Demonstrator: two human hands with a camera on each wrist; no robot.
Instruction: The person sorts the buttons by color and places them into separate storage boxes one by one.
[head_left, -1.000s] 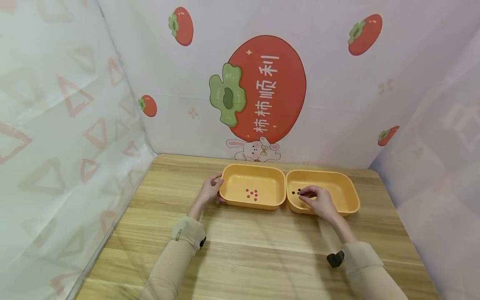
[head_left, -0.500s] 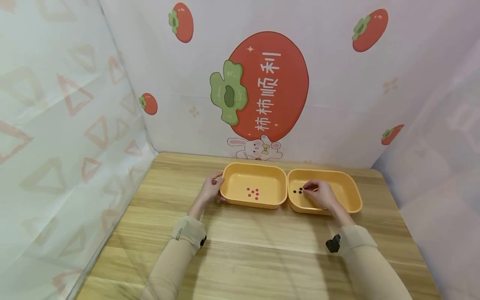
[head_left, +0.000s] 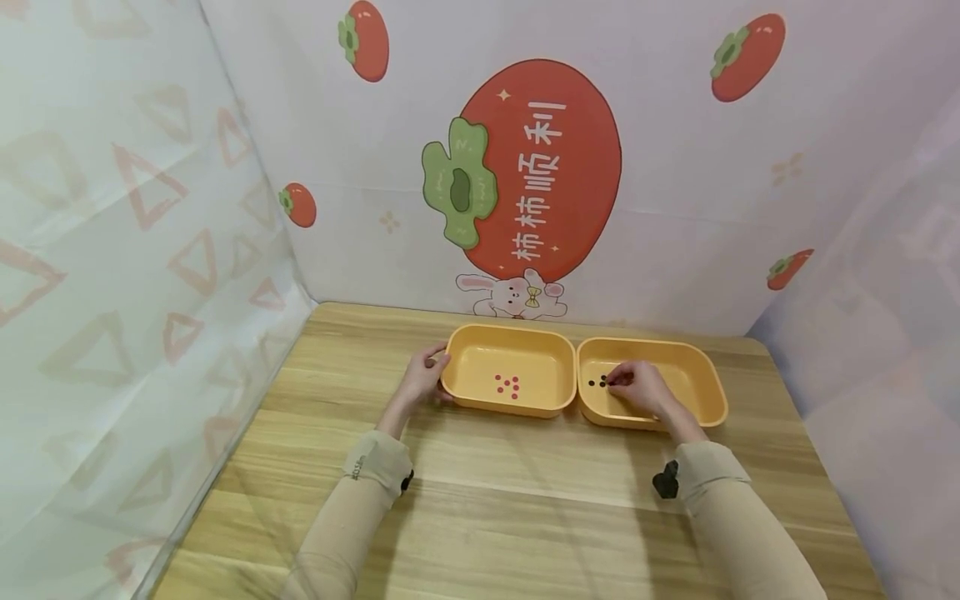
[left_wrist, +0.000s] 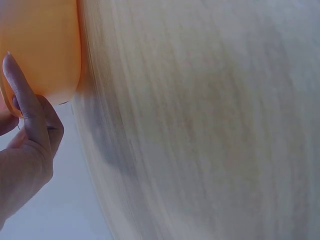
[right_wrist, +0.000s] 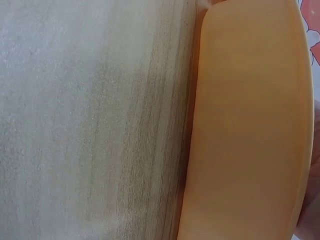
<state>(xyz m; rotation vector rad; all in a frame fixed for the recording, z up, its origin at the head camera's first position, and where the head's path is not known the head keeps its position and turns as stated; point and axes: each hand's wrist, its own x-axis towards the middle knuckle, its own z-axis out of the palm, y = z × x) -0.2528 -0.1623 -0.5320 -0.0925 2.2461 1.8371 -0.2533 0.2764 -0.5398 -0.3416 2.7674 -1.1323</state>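
Note:
Two yellow plastic trays stand side by side near the table's back edge. My left hand grips the left end of the left tray, thumb and fingers around its rim; the left wrist view shows the fingers along the outer wall. Several small round pink pieces lie in that tray. My right hand reaches into the right tray and pinches a small round black piece at its fingertips. Several more black pieces lie just left of it. In the right wrist view the tray wall hides most of this hand.
The wooden table extends in front of both trays. Behind them hangs a white backdrop printed with persimmons and a rabbit. Pale patterned curtains close off the sides.
My right hand has shifted slightly right and farther into its tray, its forearm moving forward. More of the black pieces show beside its fingertips. The left hand keeps its grip.

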